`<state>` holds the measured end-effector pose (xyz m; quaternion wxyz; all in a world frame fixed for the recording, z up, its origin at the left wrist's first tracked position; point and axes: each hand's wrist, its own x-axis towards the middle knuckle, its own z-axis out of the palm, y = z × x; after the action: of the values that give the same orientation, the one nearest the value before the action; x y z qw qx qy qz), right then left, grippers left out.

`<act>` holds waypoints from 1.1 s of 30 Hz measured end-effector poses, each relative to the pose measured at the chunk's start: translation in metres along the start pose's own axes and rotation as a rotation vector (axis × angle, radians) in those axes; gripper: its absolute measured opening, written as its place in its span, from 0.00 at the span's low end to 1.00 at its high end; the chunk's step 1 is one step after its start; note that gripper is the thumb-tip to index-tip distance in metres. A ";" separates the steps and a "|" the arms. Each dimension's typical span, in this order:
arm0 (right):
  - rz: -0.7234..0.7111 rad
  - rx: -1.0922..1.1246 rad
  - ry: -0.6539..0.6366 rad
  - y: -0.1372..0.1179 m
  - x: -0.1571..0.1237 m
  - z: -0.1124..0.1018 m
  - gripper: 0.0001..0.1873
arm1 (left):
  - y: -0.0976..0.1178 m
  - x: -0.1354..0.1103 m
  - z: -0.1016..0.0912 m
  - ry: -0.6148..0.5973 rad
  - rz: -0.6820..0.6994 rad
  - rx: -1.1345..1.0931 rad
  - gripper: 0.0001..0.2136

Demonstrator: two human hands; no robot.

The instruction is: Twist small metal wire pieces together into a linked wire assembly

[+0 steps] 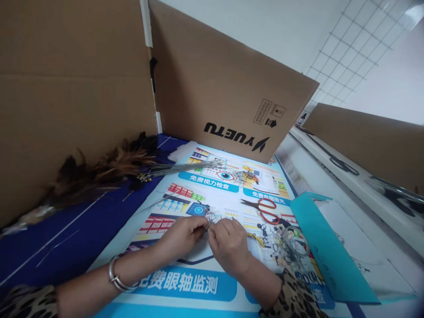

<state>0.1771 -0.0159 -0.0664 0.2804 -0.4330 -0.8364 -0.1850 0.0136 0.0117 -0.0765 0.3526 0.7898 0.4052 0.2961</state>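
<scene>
- Nearest me, leopard-print sleeves [298,298] and a silver bangle [114,277] on the left wrist; both forearms reach over a printed sheet [228,304] on the table [79,249];
- The left hand [185,235] has its grip together, thumb and forefinger pinched on a small wire bunch [212,215]; the right hand [230,245] meets it almost fingertip to fingertip, its grip closed on the same bunch; I cannot tell which strand each one clamps;
- The wire bunch sticks up between the hands, over the middle of the sheet; to handle it well, I would anchor it with the left pinch, make only small moves with the right fingertips, and hold loose ends off the skin; a hard tug could, I judge, kink such thin strands;
- Just beside the right hand I see a yellow piece [256,240], partly hidden; farther right, a wire tangle [288,256] with a clear ring [308,247], then a teal folder [331,251];
- Beyond the hands, red-handled scissors [259,206], blades leftward; I would mind those points;
- Farther off, straight wires [185,167] and dark feathers [109,168]; behind them, a cardboard panel [225,84].
</scene>
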 end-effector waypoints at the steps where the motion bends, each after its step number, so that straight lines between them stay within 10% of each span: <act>1: 0.007 0.014 -0.005 0.000 0.000 0.000 0.11 | 0.000 0.000 0.000 0.003 -0.009 -0.016 0.10; 33: 0.012 0.088 -0.043 0.005 0.002 -0.004 0.06 | 0.005 -0.003 -0.002 0.026 0.041 0.174 0.08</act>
<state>0.1818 -0.0137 -0.0619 0.2824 -0.4293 -0.8468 -0.1370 0.0124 0.0081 -0.0718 0.2712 0.8217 0.4176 0.2772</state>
